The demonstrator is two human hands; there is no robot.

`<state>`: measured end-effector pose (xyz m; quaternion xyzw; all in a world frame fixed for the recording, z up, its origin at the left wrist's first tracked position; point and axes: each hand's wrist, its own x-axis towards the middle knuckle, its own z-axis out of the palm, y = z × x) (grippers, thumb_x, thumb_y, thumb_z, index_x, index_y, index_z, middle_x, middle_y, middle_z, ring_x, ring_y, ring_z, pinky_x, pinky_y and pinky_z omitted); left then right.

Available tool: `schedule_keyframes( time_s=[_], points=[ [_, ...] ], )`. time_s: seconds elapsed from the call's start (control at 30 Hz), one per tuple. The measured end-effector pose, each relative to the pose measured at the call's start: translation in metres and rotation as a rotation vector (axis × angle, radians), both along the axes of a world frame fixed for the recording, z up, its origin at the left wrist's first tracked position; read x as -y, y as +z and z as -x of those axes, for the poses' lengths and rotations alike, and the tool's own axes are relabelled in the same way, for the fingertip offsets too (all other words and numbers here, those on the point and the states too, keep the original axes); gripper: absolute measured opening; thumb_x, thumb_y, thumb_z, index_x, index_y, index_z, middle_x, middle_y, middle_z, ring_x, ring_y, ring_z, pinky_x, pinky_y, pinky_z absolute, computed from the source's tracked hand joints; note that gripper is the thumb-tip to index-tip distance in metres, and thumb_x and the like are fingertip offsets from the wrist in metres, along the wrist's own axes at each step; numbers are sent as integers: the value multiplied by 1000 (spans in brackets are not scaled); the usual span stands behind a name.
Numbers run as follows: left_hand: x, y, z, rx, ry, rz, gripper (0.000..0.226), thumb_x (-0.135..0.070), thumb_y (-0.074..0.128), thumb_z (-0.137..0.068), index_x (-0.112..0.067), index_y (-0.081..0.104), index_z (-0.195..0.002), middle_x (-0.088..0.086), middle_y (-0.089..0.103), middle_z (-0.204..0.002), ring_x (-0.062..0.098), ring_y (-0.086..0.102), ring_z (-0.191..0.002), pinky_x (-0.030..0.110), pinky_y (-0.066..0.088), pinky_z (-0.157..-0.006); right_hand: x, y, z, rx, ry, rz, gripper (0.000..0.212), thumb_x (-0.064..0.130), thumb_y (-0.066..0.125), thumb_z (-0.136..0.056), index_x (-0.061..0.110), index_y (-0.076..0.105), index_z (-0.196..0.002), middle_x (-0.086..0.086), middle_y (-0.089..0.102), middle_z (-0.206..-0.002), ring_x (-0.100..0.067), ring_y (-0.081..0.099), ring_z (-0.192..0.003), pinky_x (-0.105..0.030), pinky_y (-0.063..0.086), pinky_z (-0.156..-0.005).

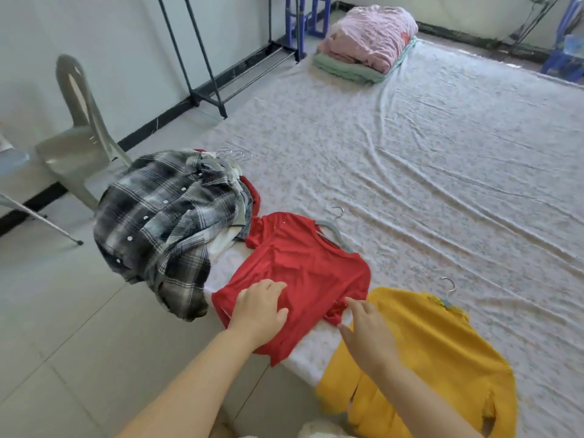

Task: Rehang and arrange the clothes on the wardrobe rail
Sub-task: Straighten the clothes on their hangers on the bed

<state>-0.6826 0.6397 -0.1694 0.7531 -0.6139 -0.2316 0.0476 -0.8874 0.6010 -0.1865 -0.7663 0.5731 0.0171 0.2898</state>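
Note:
A red T-shirt [303,270] lies flat on the bed on a grey hanger [333,230]. My left hand [260,308] rests on its lower hem with fingers slightly bent. My right hand [366,330] touches the shirt's right sleeve with straight fingers. A yellow knit top [442,346] on another hanger [448,294] lies to the right, partly over the bed's edge. To the left, a black-and-white plaid shirt [158,222] tops a pile of clothes with several hanger hooks [235,154]. The black wardrobe rack [202,74] stands by the wall at the back.
The bed's floral sheet [426,159] stretches away to the right. Folded pink and green bedding [366,45] sits at its far end. A grey plastic chair [76,128] stands on the tiled floor at left. Blue stools [562,55] stand at the back.

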Motion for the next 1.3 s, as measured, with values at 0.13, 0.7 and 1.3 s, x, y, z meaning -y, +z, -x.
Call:
schedule_keyframes(
  time_s=[0.13, 0.7, 1.3],
  points=[
    [-20, 6, -86, -36, 29, 14, 51, -36, 51, -88, -24, 38, -136, -4, 47, -133, 17, 43, -123, 34, 33, -103, -13, 7, -86, -25, -7, 4, 57, 30, 54, -92, 18, 31, -143, -1, 37, -140, -18, 38, -128, -28, 35, -102],
    [4, 15, -346, -17, 131, 30, 46, -31, 47, -91, -24, 38, -136, -5, 45, -136, 14, 41, -125, 33, 32, -104, 36, 6, -350, 9, 124, 33, 53, 26, 55, -91, 17, 37, -140, -1, 40, -139, -21, 39, -127, -31, 35, -101],
    [207, -32, -490, -19, 17, -74, 46, -31, 46, -93, -24, 37, -138, -7, 42, -139, 11, 39, -127, 32, 30, -106, 249, -62, -516, 1, -4, -140, 52, 29, 48, -94, 16, 34, -142, -6, 34, -145, -24, 34, -132, -37, 37, -104]
  ],
)
